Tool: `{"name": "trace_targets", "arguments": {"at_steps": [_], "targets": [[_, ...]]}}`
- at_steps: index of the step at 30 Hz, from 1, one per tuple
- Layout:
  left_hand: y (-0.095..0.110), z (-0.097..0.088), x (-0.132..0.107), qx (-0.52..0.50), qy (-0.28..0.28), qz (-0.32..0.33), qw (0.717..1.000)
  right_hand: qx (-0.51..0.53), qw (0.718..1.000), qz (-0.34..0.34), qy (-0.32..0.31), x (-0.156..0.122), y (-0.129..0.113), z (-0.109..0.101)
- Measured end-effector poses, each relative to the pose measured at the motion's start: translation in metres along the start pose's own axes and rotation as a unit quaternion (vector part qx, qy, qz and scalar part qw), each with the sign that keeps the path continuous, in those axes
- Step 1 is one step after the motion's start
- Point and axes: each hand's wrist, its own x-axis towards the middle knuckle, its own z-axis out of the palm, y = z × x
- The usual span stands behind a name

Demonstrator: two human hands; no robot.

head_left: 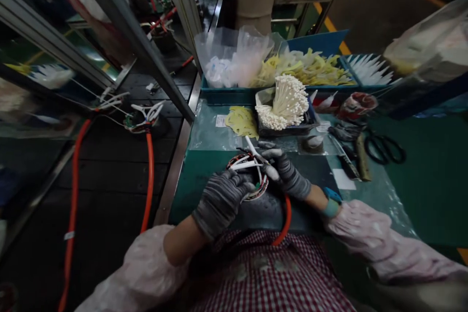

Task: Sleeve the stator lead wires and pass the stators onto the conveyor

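Both gloved hands were shut on one thing. I saw the left hand (221, 200) wrapped around the near side of the round wire coil (260, 189), and the right hand (288, 175) pinched the white wires (243, 165) on top of it. That coil sat low between the hands, by the near edge of the green table (197, 175), with an orange cable (285, 219) curling out under it. I think a firm left hand and small, soft pulls with the right would work best, so the thin wires did not tangle.

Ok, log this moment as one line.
left hand: grips wound coil | right hand: pinches white lead | behind: white-tipped bundle
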Motion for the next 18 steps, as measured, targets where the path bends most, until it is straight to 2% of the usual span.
{"name": "trace_targets", "arguments": {"at_steps": [3, 6, 8, 10, 11, 15, 18], "targets": [[0.015, -0.011, 0.006, 0.034, -0.043, 0.038, 0.998, -0.081, 0.993, 0.011, 0.091, 0.005, 0.007, -0.031], [0.028, -0.012, 0.004, 0.073, -0.087, 0.026, 0.993, -0.218, 0.958, 0.042, 0.181, 0.024, 0.018, -0.064], [0.037, -0.007, -0.005, 0.128, -0.081, 0.013, 0.988, -0.335, 0.923, 0.066, 0.178, 0.036, 0.025, -0.078], [0.043, -0.001, -0.016, 0.171, -0.041, 0.016, 0.984, -0.415, 0.895, 0.090, 0.141, 0.044, 0.029, -0.084], [0.044, 0.000, -0.021, 0.178, -0.016, 0.025, 0.984, -0.425, 0.890, 0.097, 0.129, 0.047, 0.031, -0.084], [0.025, 0.003, -0.030, 0.140, 0.052, 0.085, 0.985, -0.390, 0.905, 0.087, 0.146, 0.051, 0.030, -0.079], [0.008, 0.012, -0.030, 0.087, 0.092, 0.102, 0.987, -0.256, 0.947, 0.052, 0.190, 0.048, 0.018, -0.079]]}}
